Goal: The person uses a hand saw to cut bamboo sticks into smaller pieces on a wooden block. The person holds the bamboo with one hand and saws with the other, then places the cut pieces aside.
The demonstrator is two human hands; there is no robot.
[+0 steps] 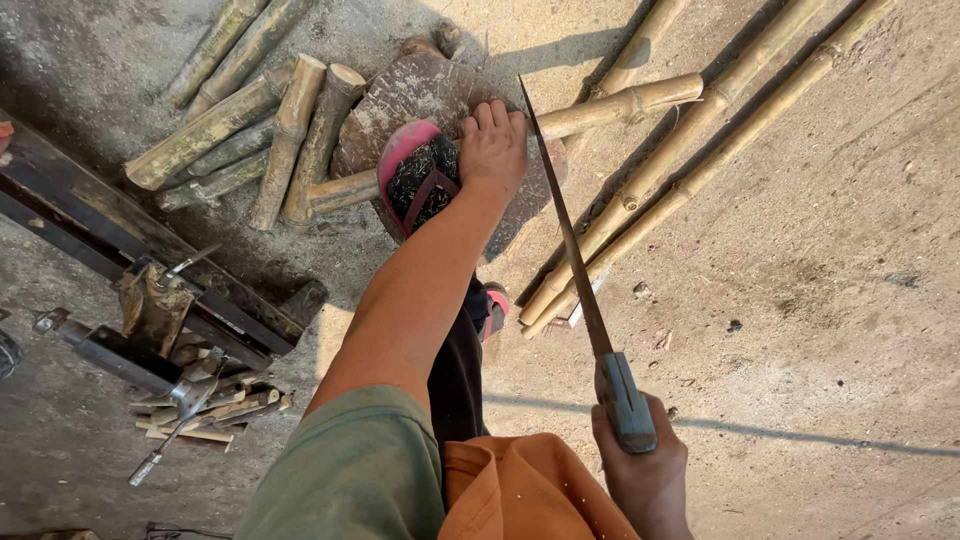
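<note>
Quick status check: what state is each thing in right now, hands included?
Left hand: pressing the bamboo pole onto the wooden block.
Right hand: closed round the saw handle.
Saw blade: resting across the pole.
Sandalled foot: planted on the pole.
Cut bamboo pieces: piled left of the block.

The scene is bright, under strong daylight. The light falls from the upper left, so the long bamboo poles (700, 150) throw thin, dark shadows on the sandy ground (850, 300). The left part lies in softer shade. The picture is sharp overall, with slight wide-angle bending at the edges and no strong glare.
</note>
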